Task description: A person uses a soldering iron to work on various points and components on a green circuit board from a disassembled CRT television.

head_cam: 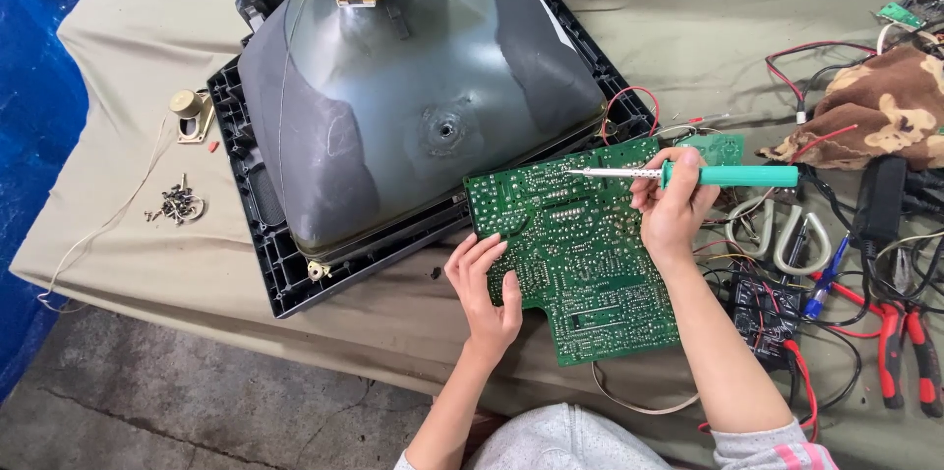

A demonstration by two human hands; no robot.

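With the right hand (pixel 674 209) gripping the soldering iron (pixel 688 175) and the left hand (pixel 487 288) pressed flat, fingers open, on the circuit board (pixel 580 254), a slip could burn those left fingers or bridge joints.

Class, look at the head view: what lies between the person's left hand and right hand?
In the head view, only the green circuit board lies between the left hand and the right hand, which holds a soldering iron.

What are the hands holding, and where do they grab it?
Right hand holds the soldering iron by its teal handle. Left hand steadies the green circuit board's left edge.
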